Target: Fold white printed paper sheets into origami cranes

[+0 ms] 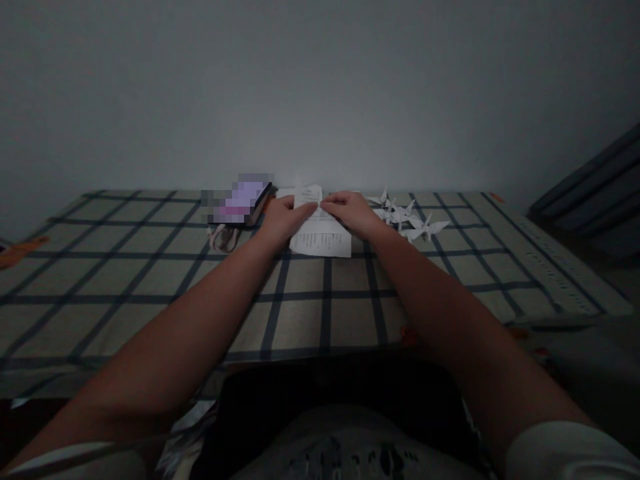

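A printed sheet of white paper [323, 241] lies in the middle of the table, its far part raised and bent between my hands. My left hand [283, 219] grips the paper's left side, the thumb lying across its face. From the right, my right hand [354, 212] pinches the paper with thumb and forefinger, close to the left thumb tip. The fingers behind the paper are partly hidden. Just beyond my right wrist lie several folded white paper cranes [400, 213], close together.
A checked tablecloth [300, 313] covers the table, which stands against a grey wall [320, 87]. To the left of my hands a phone-like device with a lit, blurred screen [245, 199] leans at a slant, a pale looped cord [223, 240] below it. Dark folded fabric [595, 193] is at far right.
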`<state>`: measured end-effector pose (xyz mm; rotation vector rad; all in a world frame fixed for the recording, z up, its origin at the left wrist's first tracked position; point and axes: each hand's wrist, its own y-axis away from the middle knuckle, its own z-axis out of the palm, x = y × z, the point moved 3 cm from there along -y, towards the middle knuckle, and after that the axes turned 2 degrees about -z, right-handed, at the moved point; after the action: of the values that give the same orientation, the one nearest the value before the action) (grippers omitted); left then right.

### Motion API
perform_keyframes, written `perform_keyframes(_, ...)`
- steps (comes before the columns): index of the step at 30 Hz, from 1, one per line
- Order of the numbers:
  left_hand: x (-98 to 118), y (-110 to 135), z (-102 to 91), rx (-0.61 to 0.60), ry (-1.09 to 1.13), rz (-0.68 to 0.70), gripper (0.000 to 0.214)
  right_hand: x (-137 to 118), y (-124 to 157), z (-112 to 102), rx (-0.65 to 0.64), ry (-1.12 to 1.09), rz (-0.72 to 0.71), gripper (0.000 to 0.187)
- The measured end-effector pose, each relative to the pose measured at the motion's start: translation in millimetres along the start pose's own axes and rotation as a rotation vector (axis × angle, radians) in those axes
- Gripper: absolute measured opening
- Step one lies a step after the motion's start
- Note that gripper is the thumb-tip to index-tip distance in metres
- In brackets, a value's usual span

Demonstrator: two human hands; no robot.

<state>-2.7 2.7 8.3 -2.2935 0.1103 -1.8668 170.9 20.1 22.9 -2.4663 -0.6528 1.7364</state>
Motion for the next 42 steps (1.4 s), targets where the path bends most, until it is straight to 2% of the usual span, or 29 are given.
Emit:
perform_keyframes(3, -0.4, 0.3, 2.0, -0.044, 0.087, -0.011, 0.047, -4.1, 2.0, 0.8, -0.023, 0.067, -0.080, 0.021)
perform_keyframes(6, -0.8, -0.2, 1.0, -0.023, 0.062, -0.004, 0.045, -5.9, 2.9, 1.4, -0.045, 0.118, -0.117, 0.021)
perform_keyframes(9, 3.4, 1.1, -2.1, 0.018, -0.063, 0.059, 0.042, -6.7, 2.7, 1.2, -0.043, 0.170, -0.131, 0.021)
perform_keyframes(13, 14.1, 3.6, -9.1, 0.083, -0.273, 0.217, 0.034, -7.3, 2.4, 1.1, -0.035, 0.165, -0.131, 0.023)
perform_keyframes(17, 19.4, -0.6, -19.8, 0.200, -0.407, 0.309, 0.030, -8.3, 3.1, 0.2, -0.017, 0.150, -0.119, 0.021)
perform_keyframes(23, 15.6, -12.9, -30.7, 0.314, -0.276, 0.297, 0.024, -7.2, 2.7, -0.7, -0.030, 0.130, -0.128, 0.021)
perform_keyframes(27, 11.6, -15.5, -26.3, 0.261, -0.095, 0.190, 0.026, -6.1, 2.3, -1.8, -0.030, 0.134, -0.124, 0.020)
perform_keyframes(32, 9.4, -5.8, -8.6, 0.010, 0.047, 0.048, 0.041, -8.6, 4.2, -1.4, -0.037, 0.149, -0.133, 0.021)
perform_keyframes(34, 8.6, -2.3, -5.1, -0.046, 0.089, 0.035, 0.042, -9.1, 4.3, -0.7, -0.043, 0.152, -0.140, 0.022)
perform_keyframes(37, 6.7, -4.3, -7.8, -0.016, 0.104, 0.081, 0.037, -9.2, 3.6, 0.1, -0.056, 0.163, -0.148, 0.022)
perform_keyframes(42, 2.9, -17.3, -17.9, 0.129, 0.062, 0.219, 0.030, -10.5, 2.3, 0.0, -0.063, 0.143, -0.143, 0.021)
